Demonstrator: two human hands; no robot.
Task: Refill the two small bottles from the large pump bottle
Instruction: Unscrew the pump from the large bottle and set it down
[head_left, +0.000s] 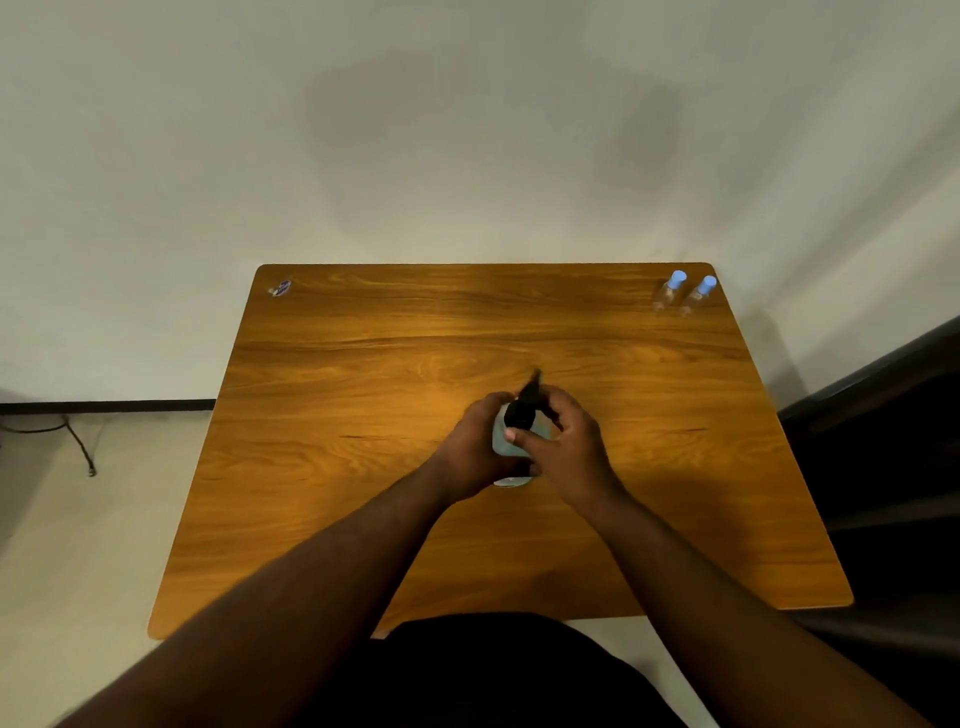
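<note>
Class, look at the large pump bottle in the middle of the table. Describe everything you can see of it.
The large clear plastic bottle with a black pump head stands upright on the wooden table, near its middle. Its body looks pale and see-through; the fill level cannot be told. The black pump top points away from the camera, slightly blurred. The left hand wraps the body from the left; the right hand grips at the pump collar, thumb across the front. Only the base rim and a strip of the body show between the fingers.
</note>
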